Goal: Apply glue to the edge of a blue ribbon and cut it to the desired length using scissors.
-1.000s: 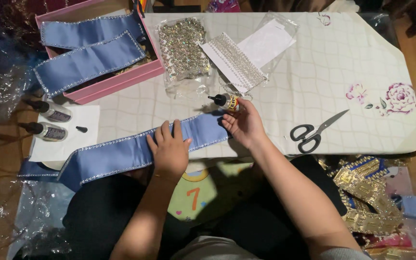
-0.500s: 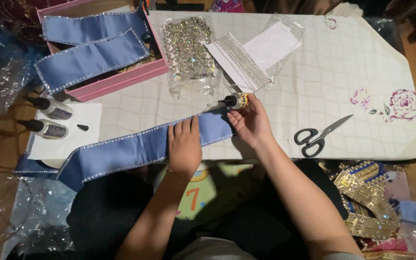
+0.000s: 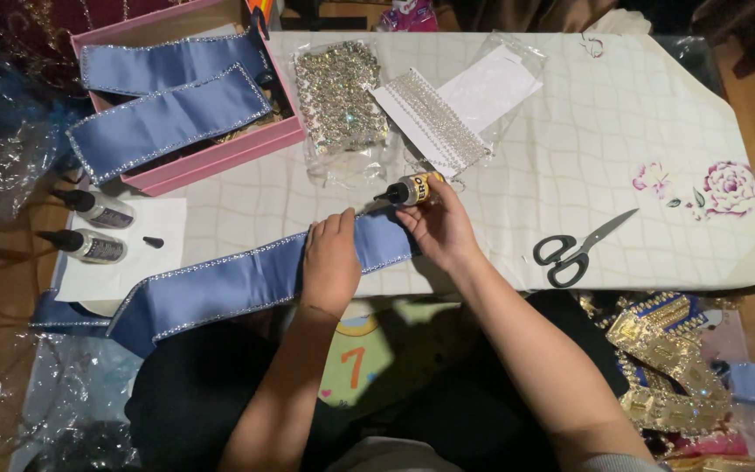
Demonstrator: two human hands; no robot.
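— Clamped around a small glue bottle [image 3: 414,189], the right hand [image 3: 440,229] had its fingers closed on the body, with the dark nozzle pointing left at the top edge of the blue ribbon [image 3: 246,284]. And the left?

— Flat and open. The left hand [image 3: 329,267] lay palm down across the ribbon, fingers together, pressing it to the table [image 3: 657,114] and gripping nothing.

— Where did the ribbon lie?

— Along the near edge of the table, running from under the right hand down to the left, where it dropped over the edge. Its borders carried a thin line of sparkling trim.

— What else was on the table?

— Two more glue bottles [image 3: 93,229] lay on a white sheet [image 3: 155,271] at the left, a small black cap [image 3: 153,242] beside them. A pink box [image 3: 220,157] stood at the far left corner, holding two more blue ribbon pieces [image 3: 168,105]. Next to it sat a clear bag of rhinestone trim [image 3: 341,92], then a card of pearl strands [image 3: 434,118] in plastic. Black scissors [image 3: 578,249] lay well to the right of the hands, blades apart.

— And off the table?

— Gold trim pieces [image 3: 666,367] were heaped at the lower right, near the person's knee.
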